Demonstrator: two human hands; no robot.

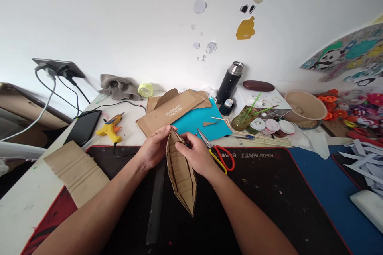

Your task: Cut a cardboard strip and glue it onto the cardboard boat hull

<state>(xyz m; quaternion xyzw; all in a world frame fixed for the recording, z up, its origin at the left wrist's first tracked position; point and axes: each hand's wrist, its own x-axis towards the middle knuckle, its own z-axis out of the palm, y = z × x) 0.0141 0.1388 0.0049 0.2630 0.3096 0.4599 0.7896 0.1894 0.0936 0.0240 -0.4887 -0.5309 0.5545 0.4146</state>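
Both of my hands hold a boat-shaped piece of corrugated cardboard (182, 175) above a black desk mat (269, 191). My left hand (156, 147) grips its far left side near the tip. My right hand (196, 153) pinches the far right edge, fingers closed on the cardboard. The pointed near end hangs toward me. Scissors with red and yellow handles (218, 153) lie just right of my right hand. A metal ruler (156, 203) lies on the mat below my left forearm.
A yellow glue gun (110, 128) and a black phone (83, 126) lie at left, folded cardboard (76, 171) nearer. Behind are a "PRESSURE COOKER" cardboard sheet (170, 112), a teal sheet (199, 121), a black flask (229, 81), paint pots (271, 125), a bowl (305, 107).
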